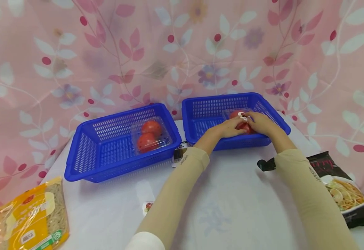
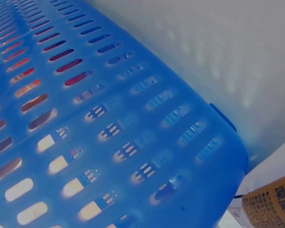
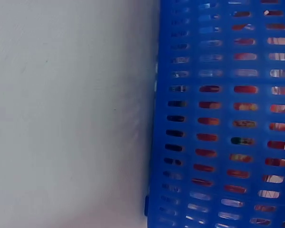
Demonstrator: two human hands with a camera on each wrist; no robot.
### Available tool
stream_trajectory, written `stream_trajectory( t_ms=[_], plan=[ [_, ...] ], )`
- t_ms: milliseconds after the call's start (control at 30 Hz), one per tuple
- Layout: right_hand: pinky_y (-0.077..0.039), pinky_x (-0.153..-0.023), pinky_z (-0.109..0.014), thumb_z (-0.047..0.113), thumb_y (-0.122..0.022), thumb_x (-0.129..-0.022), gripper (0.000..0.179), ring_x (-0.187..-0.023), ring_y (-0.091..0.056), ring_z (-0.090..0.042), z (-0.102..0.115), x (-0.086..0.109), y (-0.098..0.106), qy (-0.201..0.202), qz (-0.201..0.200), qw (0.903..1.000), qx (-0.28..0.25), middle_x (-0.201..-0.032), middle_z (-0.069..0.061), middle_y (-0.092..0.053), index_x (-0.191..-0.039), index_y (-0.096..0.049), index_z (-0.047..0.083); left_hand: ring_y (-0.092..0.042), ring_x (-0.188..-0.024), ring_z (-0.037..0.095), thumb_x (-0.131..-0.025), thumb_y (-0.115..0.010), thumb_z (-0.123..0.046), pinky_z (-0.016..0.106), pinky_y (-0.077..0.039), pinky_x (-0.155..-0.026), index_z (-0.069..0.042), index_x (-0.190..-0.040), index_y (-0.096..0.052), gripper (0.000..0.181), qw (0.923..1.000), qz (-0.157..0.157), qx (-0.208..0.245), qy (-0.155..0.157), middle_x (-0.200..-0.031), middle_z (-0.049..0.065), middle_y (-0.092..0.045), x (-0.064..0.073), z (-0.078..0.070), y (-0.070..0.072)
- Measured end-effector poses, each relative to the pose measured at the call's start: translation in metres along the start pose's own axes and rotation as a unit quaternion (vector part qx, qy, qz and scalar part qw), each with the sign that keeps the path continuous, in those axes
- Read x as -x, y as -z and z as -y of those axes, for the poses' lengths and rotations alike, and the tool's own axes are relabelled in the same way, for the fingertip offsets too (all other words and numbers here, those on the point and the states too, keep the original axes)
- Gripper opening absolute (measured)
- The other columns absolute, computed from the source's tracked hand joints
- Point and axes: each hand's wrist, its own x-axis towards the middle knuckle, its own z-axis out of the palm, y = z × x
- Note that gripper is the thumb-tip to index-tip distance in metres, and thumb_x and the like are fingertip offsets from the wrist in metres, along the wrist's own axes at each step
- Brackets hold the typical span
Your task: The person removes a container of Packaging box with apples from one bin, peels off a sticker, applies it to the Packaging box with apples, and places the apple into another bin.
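Note:
Both hands reach into the right blue basket (image 1: 219, 97), over a clear plastic pack of red tomatoes (image 1: 247, 129). The fingers of my right hand (image 1: 261, 122) pinch a small white label (image 1: 243, 118) above the pack. From the other side, my left hand (image 1: 227, 128) has its fingertips right at the label and a tomato; whether it grips either, I cannot tell. Each wrist view looks onto the basket's slotted wall (image 2: 147, 109), with red showing through the slots of the basket side (image 3: 218, 118). The hands' undersides are hidden.
Another blue basket (image 1: 122, 172) on the left holds a clear pack of two tomatoes (image 1: 152, 128). Between the baskets lies a brown-and-white packet (image 1: 178, 153). A small fruit-picture sticker (image 1: 147, 207), a yellow bag (image 1: 33, 217) and a black noodle bag (image 1: 344, 191) are nearer.

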Motion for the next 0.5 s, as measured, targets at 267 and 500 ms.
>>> stream_trajectory(
  t_ms=[267,500],
  plan=[
    [-0.021,-0.1,-0.06,0.012,-0.037,-0.096,0.04,-0.122,-0.032,-0.049,0.0005,0.0007,-0.0034,0.003,-0.012,0.9996,0.024,-0.131,-0.033,-0.039,-0.13,-0.041,-0.009,-0.02,-0.136,0.016,-0.096,-0.038,-0.043,0.036,-0.023,-0.107,-0.023,-0.145,-0.025,0.055,0.9962,-0.016,-0.053,0.067,-0.151,0.001,-0.02,0.0019,-0.0037,-0.0006],
    [-0.021,-0.099,-0.063,0.013,-0.042,-0.094,0.042,-0.122,-0.032,-0.05,0.0044,0.0011,-0.0039,0.006,-0.042,0.9988,0.024,-0.131,-0.032,-0.04,-0.131,-0.042,-0.007,-0.036,-0.128,0.021,-0.095,-0.036,-0.047,0.045,-0.035,-0.099,-0.027,-0.14,-0.035,0.05,0.9819,-0.048,-0.102,0.152,-0.144,-0.003,-0.033,0.0071,-0.0069,0.0005]
  ],
)
